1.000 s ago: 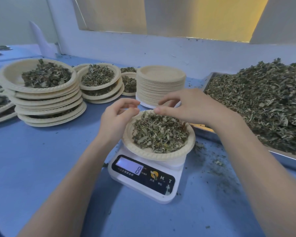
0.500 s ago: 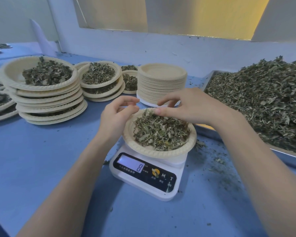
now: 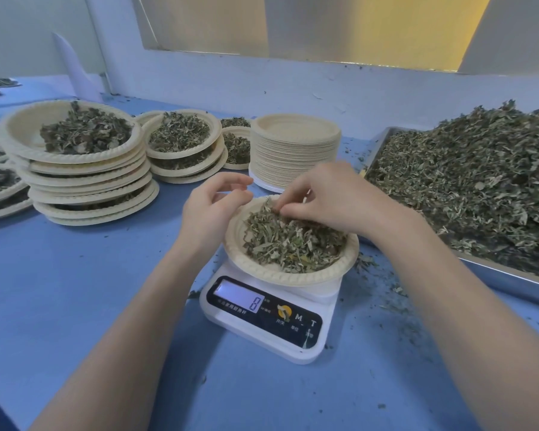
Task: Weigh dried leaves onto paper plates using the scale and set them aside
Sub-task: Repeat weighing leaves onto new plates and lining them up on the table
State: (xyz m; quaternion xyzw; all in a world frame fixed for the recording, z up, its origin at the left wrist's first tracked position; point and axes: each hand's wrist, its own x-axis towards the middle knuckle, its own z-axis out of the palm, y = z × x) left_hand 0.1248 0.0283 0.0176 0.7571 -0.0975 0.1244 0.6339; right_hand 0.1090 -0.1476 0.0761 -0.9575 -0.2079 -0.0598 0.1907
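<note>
A blue bench (image 3: 59,306), flecked with leaf crumbs, runs to a pale wall under a yellow-lit window; stacks of filled plates (image 3: 84,169) crowd ten o'clock and blank plates (image 3: 294,150) sit at twelve. At centre, a leaf-filled paper plate (image 3: 255,270) rests on the white scale (image 3: 268,318), the right hand (image 3: 330,197) pinching its dried leaves (image 3: 293,241), the left hand (image 3: 212,209) loosely curled beside the rim. A heaped metal tray (image 3: 511,278) fills three o'clock; open bench lies at seven.

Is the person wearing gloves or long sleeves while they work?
No. The left hand and right hand are both bare, with no gloves. No rings, watch or bracelets show. The forearms are bare too, as far as the picture's bottom edge, so no sleeves are in view.
</note>
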